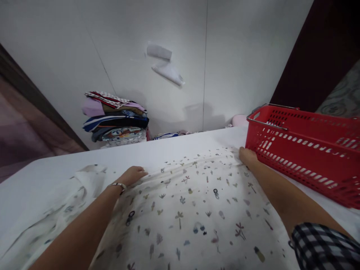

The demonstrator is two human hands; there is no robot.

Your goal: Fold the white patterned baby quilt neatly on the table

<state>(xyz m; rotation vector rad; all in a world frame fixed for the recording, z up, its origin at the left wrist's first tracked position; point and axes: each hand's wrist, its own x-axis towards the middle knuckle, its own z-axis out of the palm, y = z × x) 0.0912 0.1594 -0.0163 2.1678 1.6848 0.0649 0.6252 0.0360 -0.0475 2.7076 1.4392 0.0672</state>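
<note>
A white cloth [191, 210] printed with small plants and animals lies spread over the white table [157, 152] in front of me. My left hand [132, 175], with a bracelet at the wrist, lies on the cloth's far left edge, fingers together and curled onto the fabric. My right hand [247, 156] grips the cloth's far right corner, right beside the red basket. Both arms reach forward across the cloth. A checked sleeve [323, 243] covers my right upper arm.
A red plastic basket [306, 150] with metal handles stands on the table at the right. A stack of folded clothes [115, 118] sits behind the table against the white wall. More white fabric [84, 180] bunches at the cloth's left side.
</note>
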